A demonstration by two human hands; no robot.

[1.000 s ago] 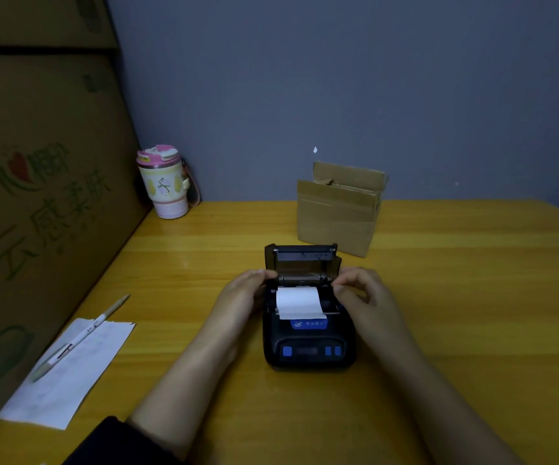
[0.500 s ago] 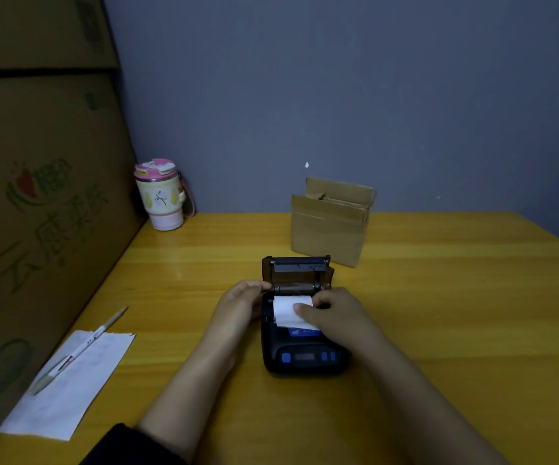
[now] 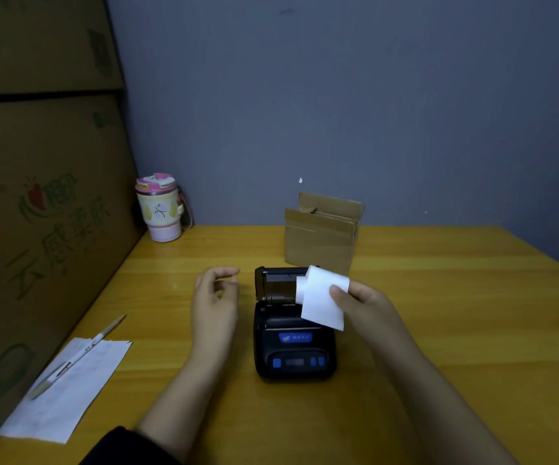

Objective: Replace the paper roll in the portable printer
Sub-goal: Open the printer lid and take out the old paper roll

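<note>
Mid-frame, right hand [image 3: 365, 303] pinches the paper roll [image 3: 321, 297] above the open printer [image 3: 293, 350] — left hand [image 3: 214, 297] loosely curled, empty

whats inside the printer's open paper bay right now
The portable printer has its lid up and the bay looks dark and empty. The right hand holds the paper roll above it, and its hanging sheet covers the bay's right side.
</note>
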